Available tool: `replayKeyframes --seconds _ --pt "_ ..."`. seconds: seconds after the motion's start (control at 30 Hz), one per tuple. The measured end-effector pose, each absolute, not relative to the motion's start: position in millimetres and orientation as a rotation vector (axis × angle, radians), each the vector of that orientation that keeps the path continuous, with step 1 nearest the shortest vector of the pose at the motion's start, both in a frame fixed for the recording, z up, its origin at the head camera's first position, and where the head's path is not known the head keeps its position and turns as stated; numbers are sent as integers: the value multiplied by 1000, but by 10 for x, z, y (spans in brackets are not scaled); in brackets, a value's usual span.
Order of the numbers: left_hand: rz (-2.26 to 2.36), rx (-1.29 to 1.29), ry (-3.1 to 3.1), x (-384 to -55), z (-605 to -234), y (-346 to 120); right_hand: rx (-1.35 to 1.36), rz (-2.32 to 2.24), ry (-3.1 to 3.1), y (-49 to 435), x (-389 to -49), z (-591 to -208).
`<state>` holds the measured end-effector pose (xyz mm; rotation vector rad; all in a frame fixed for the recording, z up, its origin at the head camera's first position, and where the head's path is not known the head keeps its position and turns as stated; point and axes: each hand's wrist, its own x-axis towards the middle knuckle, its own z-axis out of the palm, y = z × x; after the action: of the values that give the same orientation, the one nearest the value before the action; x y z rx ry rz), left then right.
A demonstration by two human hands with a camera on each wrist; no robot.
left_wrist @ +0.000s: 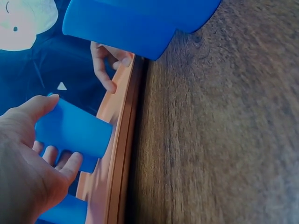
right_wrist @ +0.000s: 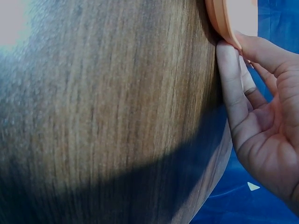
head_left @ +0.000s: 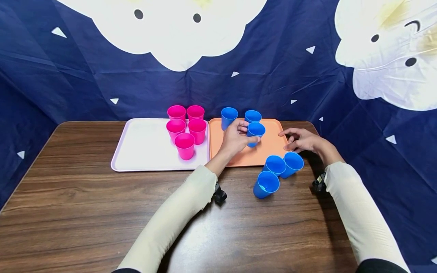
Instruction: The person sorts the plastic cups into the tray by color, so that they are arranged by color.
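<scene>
My left hand [head_left: 235, 137] holds a blue cup [head_left: 256, 130] upright over the orange tray [head_left: 271, 153], thumb on the near side and fingers round the far side. In the left wrist view the base of this cup [left_wrist: 77, 128] is right at the tray surface. Behind it on the tray stand two more blue cups, one at the left [head_left: 229, 116] and one at the right [head_left: 252, 116]. My right hand [head_left: 302, 140] is at the tray's right edge; in the right wrist view its thumb and a finger [right_wrist: 230, 60] pinch the tray rim [right_wrist: 224, 21].
Three blue cups [head_left: 266, 184] stand close together on the wooden table [head_left: 102, 212], in front of the orange tray's right part. Left of that tray, a white tray [head_left: 143, 146] bears several pink cups [head_left: 184, 147] along its right side. A dark blue cloth [head_left: 146, 87] hangs behind.
</scene>
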<state>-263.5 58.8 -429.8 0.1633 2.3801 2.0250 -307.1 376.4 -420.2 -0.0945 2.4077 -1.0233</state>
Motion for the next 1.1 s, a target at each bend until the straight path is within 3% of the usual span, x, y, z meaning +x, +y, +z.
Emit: replayKeyframes --seconds 1.1 --pt "1855 169 2436 -2567 -4230 428 -74 -1014 2407 3768 -3085 -4209"
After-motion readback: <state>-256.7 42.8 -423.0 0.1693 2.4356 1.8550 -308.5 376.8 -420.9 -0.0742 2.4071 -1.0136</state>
